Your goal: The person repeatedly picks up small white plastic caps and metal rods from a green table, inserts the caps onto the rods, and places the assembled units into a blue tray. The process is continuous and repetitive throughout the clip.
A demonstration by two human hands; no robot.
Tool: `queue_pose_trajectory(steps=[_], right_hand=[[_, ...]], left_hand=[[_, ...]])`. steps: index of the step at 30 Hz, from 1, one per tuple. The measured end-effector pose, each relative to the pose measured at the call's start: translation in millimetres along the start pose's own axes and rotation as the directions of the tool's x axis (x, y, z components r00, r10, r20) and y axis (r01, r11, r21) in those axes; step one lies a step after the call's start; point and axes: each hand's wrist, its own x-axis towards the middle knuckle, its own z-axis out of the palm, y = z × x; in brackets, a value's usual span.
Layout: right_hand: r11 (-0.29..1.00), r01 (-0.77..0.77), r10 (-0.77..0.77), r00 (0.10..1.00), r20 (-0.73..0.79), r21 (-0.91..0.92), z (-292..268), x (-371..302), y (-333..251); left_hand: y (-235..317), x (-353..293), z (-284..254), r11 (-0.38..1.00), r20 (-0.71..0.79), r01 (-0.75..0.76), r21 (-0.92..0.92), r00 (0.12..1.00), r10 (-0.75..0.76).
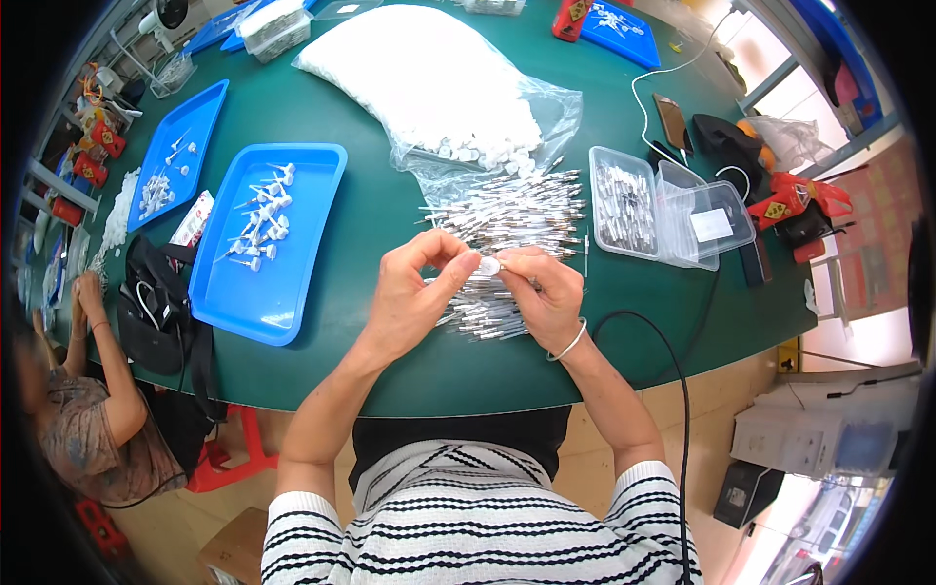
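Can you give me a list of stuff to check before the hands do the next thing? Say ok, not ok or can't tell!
1. Small round white plastic piece steady between the bare left hand and bare right hand: ok, fingertips of both meet at it.
2. Piece joined to a rod: cannot tell, fingers hide it.
3. Pile of thin silvery-white rods near: ok, right by the hands.
4. Room in the nearer blue rectangular plastic tray: ok, its near end is bare.
5. Long thin black cable well away from the right arm: not ok, it runs close by, so it might snag.
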Motion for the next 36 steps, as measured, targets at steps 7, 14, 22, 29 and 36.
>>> queue_pose_trajectory(steps=[7,14,22,29,36], right_hand=[[0.995,0.065,-0.065,0.998,0.002,-0.08,-1,1,1],[0.996,0.038,-0.038,0.999,-0.002,-0.084,0,0,0],[0.995,-0.09,0.091,0.996,-0.021,0.032,2,-5,3],[0.931,-0.265,0.285,0.958,-0.043,0.251,6,-12,1],[0.893,-0.298,0.326,0.945,-0.029,0.339,7,-13,1]], left_hand=[[0,1,3,1.0,-0.008,0.03,0.0,1.0,-0.03],[-4,1,4,0.982,0.013,0.132,-0.137,0.991,-0.131],[-11,-3,14,0.901,0.013,0.135,-0.412,0.99,-0.143],[-13,-9,25,0.844,-0.048,0.115,-0.524,0.985,-0.164],[-16,-10,25,0.772,-0.003,0.145,-0.619,0.982,-0.187]])
